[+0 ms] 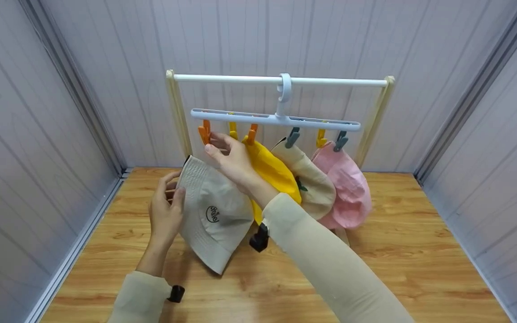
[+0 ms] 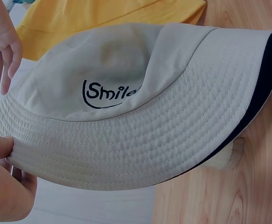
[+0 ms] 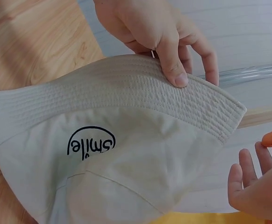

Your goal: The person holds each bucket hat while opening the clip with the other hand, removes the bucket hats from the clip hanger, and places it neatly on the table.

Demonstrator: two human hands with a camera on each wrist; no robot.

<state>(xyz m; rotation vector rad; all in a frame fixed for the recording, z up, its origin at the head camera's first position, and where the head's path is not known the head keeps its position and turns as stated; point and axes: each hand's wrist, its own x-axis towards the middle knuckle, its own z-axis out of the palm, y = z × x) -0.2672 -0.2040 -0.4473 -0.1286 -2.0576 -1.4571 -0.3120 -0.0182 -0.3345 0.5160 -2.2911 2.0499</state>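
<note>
A light beige bucket hat (image 1: 236, 211) with a black "Smile" print hangs from my left hand (image 1: 165, 213). The thumb lies on the outer face of the stitched brim (image 2: 126, 154), the other fingers behind it. My right hand (image 1: 237, 163) reaches up over the hat and pinches an orange clothespin (image 1: 204, 133) at the left end of a pale blue clip hanger (image 1: 249, 118). In the right wrist view, thumb and fingertips meet on that orange clothespin (image 3: 270, 139). The hat's brim edge is below the clothespin, apart from it.
Yellow (image 1: 269, 166), cream (image 1: 310, 184) and pink (image 1: 346, 188) hats hang from other clothespins, the yellow one right behind my right wrist. The hanger hooks over a white rod (image 1: 227, 78) on wooden posts (image 1: 377, 121). Panel walls enclose the wooden tabletop (image 1: 402, 251).
</note>
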